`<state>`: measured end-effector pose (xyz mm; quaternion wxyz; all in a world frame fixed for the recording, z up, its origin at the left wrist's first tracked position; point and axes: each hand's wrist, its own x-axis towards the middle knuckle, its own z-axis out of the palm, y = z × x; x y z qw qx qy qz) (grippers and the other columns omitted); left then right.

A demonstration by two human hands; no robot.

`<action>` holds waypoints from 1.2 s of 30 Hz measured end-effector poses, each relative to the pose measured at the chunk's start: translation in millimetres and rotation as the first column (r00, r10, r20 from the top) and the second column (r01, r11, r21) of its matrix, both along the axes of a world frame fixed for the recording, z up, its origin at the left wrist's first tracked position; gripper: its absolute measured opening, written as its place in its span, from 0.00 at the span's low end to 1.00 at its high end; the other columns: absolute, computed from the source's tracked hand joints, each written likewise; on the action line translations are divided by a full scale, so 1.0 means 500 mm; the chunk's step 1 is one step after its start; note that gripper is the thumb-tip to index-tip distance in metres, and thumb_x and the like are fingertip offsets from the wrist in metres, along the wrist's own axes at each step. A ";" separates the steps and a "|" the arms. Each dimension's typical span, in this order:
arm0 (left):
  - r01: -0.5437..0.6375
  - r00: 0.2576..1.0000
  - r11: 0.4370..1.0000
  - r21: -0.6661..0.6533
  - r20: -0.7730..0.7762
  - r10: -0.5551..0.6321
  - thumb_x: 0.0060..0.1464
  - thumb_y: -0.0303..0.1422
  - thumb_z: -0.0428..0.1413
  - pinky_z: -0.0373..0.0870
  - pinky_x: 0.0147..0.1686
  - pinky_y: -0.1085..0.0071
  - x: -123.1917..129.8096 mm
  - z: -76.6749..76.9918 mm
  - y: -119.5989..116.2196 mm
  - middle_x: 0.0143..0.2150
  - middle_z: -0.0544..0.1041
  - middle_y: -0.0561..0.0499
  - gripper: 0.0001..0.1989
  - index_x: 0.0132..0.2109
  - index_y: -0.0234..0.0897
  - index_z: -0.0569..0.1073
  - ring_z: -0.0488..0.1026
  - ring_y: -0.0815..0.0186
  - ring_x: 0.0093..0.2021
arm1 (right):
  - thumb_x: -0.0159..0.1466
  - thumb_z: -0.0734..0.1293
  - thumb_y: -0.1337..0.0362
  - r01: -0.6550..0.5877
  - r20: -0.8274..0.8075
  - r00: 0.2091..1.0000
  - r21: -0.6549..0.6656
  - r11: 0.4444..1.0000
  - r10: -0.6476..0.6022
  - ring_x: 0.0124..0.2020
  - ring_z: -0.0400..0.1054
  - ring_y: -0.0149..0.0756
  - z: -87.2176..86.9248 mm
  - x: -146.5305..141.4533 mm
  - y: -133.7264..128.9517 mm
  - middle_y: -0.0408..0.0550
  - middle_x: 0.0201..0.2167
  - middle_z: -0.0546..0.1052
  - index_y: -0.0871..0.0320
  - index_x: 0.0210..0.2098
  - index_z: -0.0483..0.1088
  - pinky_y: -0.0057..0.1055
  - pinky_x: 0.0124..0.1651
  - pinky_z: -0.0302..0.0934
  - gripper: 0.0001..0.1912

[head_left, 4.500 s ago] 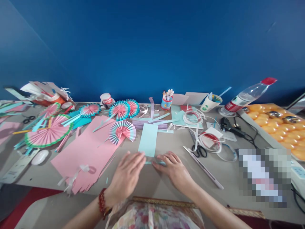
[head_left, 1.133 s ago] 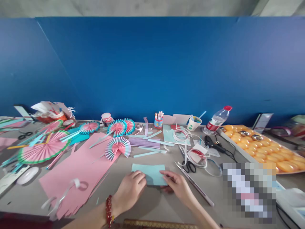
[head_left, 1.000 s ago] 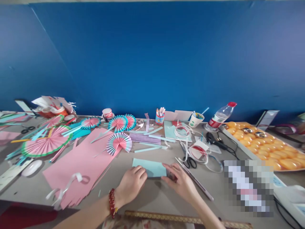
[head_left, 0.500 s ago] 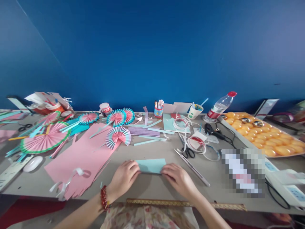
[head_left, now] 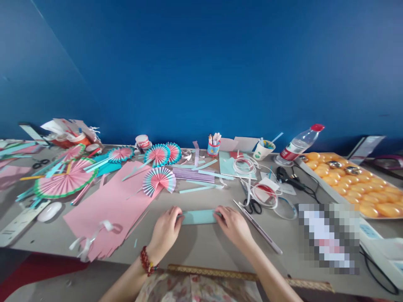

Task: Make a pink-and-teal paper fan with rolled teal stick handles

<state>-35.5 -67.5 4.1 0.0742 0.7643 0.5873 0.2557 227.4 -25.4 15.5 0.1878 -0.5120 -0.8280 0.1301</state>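
A folded strip of light blue paper lies flat near the front of the table, between my hands. My left hand pinches its left end, with thumb and fingers closed at the edge. At the right end, my right hand grips the paper the same way, fingers curled. The fingertips partly hide both ends. Just right of my right hand is a slim silver cutter-like tool, and beyond it black-handled scissors.
Pink paper sheets and pleated paper fans spread to the left. Behind the strip lie purple folded paper, a pen cup and white cord. A bottle and an orange-domed tray stand right.
The blue paper has become narrower front to back, its near edge turned up and away from me. Both hands stay at its ends, fingers more curled. The view has shifted slightly left.
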 end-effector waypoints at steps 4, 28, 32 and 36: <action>-0.042 0.999 0.996 0.075 -0.009 0.042 0.65 0.28 0.46 0.73 0.41 0.64 0.012 0.018 -0.001 0.44 0.75 0.44 0.08 0.47 0.39 0.67 0.75 0.59 0.43 | 0.70 0.59 0.63 0.016 0.051 0.999 -0.012 1.000 -0.015 0.34 0.71 0.40 -0.001 -0.003 0.002 0.46 0.30 0.76 0.54 0.35 0.68 0.33 0.39 0.58 0.09; 0.330 0.873 0.930 -0.158 -0.324 -0.365 0.64 0.48 0.49 0.47 0.68 0.52 0.048 0.029 -0.054 0.73 0.49 0.40 0.39 0.72 0.33 0.45 0.45 0.52 0.72 | 0.72 0.55 0.62 0.021 0.068 0.997 0.113 0.993 -0.029 0.30 0.68 0.37 -0.012 -0.011 0.001 0.45 0.27 0.74 0.55 0.34 0.66 0.32 0.39 0.53 0.13; 0.323 0.877 0.930 -0.174 -0.314 -0.364 0.63 0.49 0.49 0.48 0.67 0.51 0.047 0.025 -0.056 0.73 0.47 0.39 0.40 0.72 0.33 0.44 0.45 0.51 0.72 | 0.72 0.55 0.62 0.021 0.076 0.997 0.116 0.993 -0.030 0.30 0.69 0.37 -0.013 -0.012 0.002 0.45 0.27 0.74 0.55 0.34 0.67 0.32 0.39 0.53 0.13; 0.316 0.880 0.933 -0.172 -0.314 -0.356 0.63 0.50 0.48 0.47 0.68 0.52 0.047 0.023 -0.058 0.73 0.48 0.39 0.40 0.72 0.33 0.45 0.45 0.51 0.73 | 0.72 0.56 0.60 0.024 0.080 0.996 0.098 0.995 -0.032 0.30 0.68 0.37 -0.016 -0.011 0.003 0.45 0.27 0.75 0.55 0.34 0.67 0.32 0.38 0.52 0.14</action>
